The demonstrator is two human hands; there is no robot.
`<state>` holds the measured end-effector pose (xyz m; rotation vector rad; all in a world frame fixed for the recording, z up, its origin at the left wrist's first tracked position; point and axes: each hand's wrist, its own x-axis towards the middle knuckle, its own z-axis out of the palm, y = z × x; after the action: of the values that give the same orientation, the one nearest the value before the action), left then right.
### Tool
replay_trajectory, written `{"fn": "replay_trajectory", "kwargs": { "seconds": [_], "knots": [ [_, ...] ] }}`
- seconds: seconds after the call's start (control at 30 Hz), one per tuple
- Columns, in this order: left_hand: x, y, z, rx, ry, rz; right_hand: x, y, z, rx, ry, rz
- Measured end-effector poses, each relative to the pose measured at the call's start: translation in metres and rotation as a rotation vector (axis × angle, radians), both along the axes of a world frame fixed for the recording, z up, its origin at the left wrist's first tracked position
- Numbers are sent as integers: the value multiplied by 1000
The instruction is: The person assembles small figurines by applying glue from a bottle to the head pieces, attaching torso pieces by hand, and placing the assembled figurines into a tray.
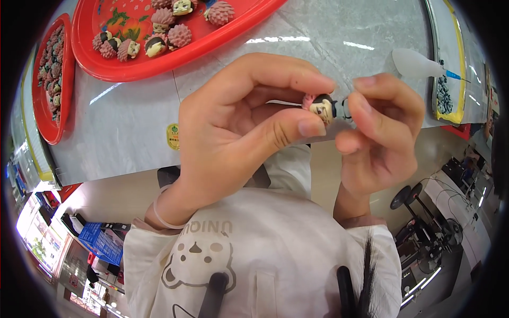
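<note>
Between the thumb and fingers of my left hand (225, 124) is a small figurine head (321, 108) with a pale face, black hair and a pink textured part. My right hand (384, 127) pinches a small grey-blue figurine body (342, 109) from the other side. Head and body meet, or nearly so, at the neck; my fingertips cover part of both. The two hands are raised above the table's near edge, in front of my chest.
A large red tray (123, 74) holds several pink-and-black figurine heads (155, 45) at the far left. Beside it, a smaller red tray (66, 108) is full of similar pieces. To the right lies a white squeeze bottle (414, 63) with a blue-based needle tip, near small grey-blue parts (443, 98) in a yellow-edged tray.
</note>
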<state>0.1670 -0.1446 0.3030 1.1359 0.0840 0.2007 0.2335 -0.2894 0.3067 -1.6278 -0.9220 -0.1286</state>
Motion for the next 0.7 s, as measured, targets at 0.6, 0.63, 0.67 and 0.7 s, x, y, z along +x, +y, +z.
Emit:
{"fn": "replay_trajectory", "kwargs": {
  "seconds": [0.6, 0.63, 0.67, 0.7],
  "knots": [
    [-8, 14, 1, 261, -299, 155, -15, -5, -13, 168, 174, 21],
    [-11, 22, 5, 328, -348, 168, -15, -4, -12, 151, 175, 5],
    [-14, 33, 10, 463, -343, 366, -15, -3, -10, 139, 176, -15],
    [-19, 50, 16, 604, -336, 572, -13, -3, -13, 162, 176, -8]
  ]
}}
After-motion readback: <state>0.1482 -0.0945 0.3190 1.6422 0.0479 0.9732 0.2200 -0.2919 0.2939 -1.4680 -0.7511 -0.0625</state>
